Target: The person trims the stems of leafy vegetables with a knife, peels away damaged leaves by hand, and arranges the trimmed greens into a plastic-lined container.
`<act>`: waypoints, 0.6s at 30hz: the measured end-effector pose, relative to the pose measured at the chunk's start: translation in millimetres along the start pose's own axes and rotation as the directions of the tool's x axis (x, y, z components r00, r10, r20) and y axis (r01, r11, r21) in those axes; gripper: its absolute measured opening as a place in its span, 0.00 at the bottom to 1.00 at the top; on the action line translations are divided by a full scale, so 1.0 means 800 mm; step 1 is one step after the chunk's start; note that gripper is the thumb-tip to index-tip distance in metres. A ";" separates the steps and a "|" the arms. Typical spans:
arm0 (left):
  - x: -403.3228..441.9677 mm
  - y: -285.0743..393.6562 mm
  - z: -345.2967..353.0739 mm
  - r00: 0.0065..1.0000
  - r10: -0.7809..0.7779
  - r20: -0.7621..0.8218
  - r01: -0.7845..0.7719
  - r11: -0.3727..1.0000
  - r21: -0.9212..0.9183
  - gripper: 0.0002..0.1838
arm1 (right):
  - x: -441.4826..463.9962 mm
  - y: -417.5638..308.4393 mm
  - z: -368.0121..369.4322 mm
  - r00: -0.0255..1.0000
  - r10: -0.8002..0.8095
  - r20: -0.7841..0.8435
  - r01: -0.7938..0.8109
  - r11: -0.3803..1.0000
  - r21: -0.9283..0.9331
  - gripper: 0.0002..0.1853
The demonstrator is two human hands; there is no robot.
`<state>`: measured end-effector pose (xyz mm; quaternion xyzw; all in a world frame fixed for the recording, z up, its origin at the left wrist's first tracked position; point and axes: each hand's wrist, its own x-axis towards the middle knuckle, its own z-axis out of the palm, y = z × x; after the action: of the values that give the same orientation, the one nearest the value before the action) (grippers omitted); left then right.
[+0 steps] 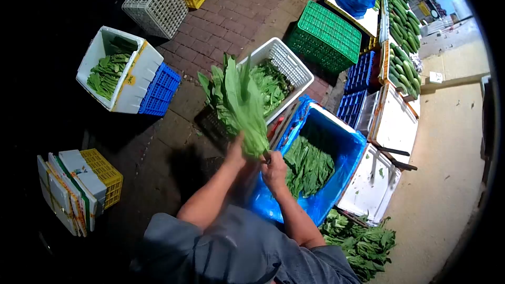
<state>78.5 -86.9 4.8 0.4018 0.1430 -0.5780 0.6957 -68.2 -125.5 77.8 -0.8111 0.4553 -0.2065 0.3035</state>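
Observation:
A bunch of long green leafy vegetables [244, 108] is held upright in front of my body, over the near edge of a white basket [301, 68]. My left hand [236, 150] is wrapped round the lower left of the bunch. At the stem end, my right hand [274, 169] is closed, with a small dark object showing at its fingers, too small to name. More greens [269, 85] lie in the white basket. Right of my hands, a box lined with blue plastic [350, 150] holds darker leafy greens [310, 165].
Left stands a foam box [149, 73] with greens on a blue crate [160, 90]. Foam lids [63, 194] and a yellow crate [102, 171] are lower left. A green crate [329, 34] and cucumbers [404, 68] are upper right; loose greens [363, 244] lie lower right.

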 end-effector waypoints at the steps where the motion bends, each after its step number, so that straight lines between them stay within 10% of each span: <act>1: -0.010 0.006 0.006 0.999 -0.011 -0.043 0.012 1.000 0.024 0.53 | -0.004 0.005 0.004 1.000 -0.003 0.013 0.003 1.000 -0.031 0.09; 14: 0.008 -0.003 -0.006 0.966 -0.151 -0.210 0.114 0.977 -0.178 0.41 | 0.003 0.004 -0.001 0.995 -0.093 -0.034 0.096 0.992 0.087 0.08; 18: -0.015 0.029 0.044 0.880 -0.110 -0.461 0.175 0.979 0.100 0.60 | 0.014 0.033 -0.008 0.860 0.337 0.384 -0.483 0.783 0.393 0.10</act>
<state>87.1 -103.7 44.5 0.5613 0.2899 -0.5266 0.5688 -83.0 -148.1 65.1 -0.6123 0.5073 -0.1175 0.5949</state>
